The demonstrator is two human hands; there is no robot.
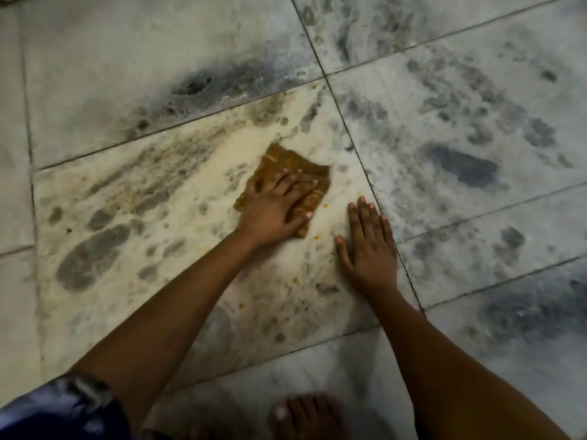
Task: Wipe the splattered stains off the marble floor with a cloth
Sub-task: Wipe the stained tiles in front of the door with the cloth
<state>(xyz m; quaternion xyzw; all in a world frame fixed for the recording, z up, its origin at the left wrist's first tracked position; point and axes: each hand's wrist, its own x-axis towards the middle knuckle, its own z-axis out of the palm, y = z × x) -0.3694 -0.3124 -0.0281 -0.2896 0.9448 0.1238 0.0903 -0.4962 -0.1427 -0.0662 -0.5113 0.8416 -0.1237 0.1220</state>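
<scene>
Marble floor (444, 90) fills view: pale slabs with grey veining, dark grout lines, dim light. Centre slab yellowish, smeared brown streaks upper left. Small orange specks (325, 206) beside cloth and nearer camera. Bare foot (305, 414) at bottom edge. Brown cloth (286, 173) lies flat on centre slab. Left hand (273, 208) pressed palm-down on cloth, fingers spread, not gripping. Right hand (368, 246) flat on bare marble just beside cloth, fingers extended, holding nothing.

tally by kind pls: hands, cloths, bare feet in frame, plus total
Hands: 2, left hand pressed flat on the cloth, right hand flat on the marble floor
Cloths: 1, brown cloth
Bare feet: 1, foot at the bottom edge
Total: 4
</scene>
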